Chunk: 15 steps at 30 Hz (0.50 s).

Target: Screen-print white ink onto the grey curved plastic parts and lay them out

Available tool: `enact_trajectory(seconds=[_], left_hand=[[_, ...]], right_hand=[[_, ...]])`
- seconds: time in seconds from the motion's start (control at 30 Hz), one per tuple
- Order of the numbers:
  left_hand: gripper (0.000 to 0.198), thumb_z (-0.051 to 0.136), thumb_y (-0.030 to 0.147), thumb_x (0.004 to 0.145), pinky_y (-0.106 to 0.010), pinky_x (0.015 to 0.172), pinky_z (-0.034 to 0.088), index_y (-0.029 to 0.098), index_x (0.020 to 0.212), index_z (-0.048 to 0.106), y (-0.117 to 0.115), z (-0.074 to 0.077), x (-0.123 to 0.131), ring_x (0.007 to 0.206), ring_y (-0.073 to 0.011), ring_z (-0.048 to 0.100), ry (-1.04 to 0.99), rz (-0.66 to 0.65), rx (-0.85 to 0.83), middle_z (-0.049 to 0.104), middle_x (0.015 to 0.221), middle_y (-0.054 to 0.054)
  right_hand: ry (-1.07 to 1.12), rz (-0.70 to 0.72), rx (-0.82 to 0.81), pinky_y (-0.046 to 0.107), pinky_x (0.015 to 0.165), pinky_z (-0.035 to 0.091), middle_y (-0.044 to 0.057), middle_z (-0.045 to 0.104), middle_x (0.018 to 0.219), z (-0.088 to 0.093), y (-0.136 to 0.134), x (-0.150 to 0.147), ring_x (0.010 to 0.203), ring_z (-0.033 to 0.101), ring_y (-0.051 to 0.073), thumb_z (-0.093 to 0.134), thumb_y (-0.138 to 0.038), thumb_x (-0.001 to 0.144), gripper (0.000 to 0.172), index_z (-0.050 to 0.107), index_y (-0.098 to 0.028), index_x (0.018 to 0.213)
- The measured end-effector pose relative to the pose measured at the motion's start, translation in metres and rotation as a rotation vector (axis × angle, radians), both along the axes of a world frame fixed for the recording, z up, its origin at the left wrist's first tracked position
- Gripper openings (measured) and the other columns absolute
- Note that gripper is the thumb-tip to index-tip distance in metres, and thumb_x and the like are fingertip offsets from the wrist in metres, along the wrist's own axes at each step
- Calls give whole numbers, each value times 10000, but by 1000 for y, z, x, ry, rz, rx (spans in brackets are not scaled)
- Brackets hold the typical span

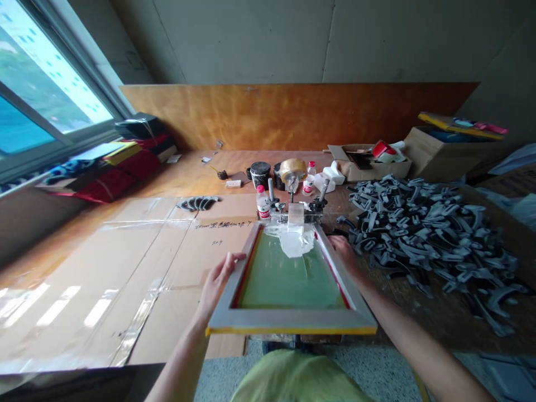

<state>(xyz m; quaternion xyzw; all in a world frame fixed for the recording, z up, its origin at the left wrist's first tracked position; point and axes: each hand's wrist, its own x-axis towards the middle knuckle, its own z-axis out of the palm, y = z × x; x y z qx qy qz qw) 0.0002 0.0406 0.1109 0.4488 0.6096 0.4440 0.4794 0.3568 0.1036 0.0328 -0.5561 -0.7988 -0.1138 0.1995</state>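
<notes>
A screen printing frame [293, 319] with a green mesh is tilted up in front of me, its far end at a metal hinge clamp [276, 211]. White ink [296, 244] lies pooled at the far end of the mesh, below a pale squeegee-like block [295, 214]. My left hand [218, 279] is closed at the frame's left edge, fingers touching the rim. Just beyond the right rim is my right hand [342, 249], its fingers curled and partly hidden by the frame. Close to it are dark curved pieces; what it holds, if anything, is unclear.
A large heap of grey and black curved plastic parts [431, 234] covers the right side. Several similar parts [198, 203] stand in a row on the cardboard [142, 268] at left. Bottles [262, 204], a black tub [260, 174] and an open box [368, 167] stand behind.
</notes>
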Motion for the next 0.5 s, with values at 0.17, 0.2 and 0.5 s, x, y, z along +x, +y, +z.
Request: enact_trajectory(seconds=[0.17,0.2,0.5], left_hand=[[829,627,681,728,-265,592,475,214,1398,481,-26,-73,0,671,-185,628,8,-57,-191,677,755,2],[848,624,670,736,-266,592,474,207,1424,446,-26,-85,2,658,-179,620,5,-51,-196,671,752,4],[749,617,664,749,-260,599,461,190,1325,542,-26,-113,3,666,-175,609,-28,-36,-241,661,768,-2]], right_hand=[[287,18,-66,392,1041,443,135,559,1335,41,46,-25,1221,528,250,614,-166,861,443,568,-162,1301],[248,59,-121,397,1034,439,140,549,1339,45,54,-38,1229,512,262,651,-156,831,483,555,-160,1305],[-5,221,-435,284,731,438,81,681,847,31,36,-70,860,606,213,568,-26,800,169,655,-166,835]])
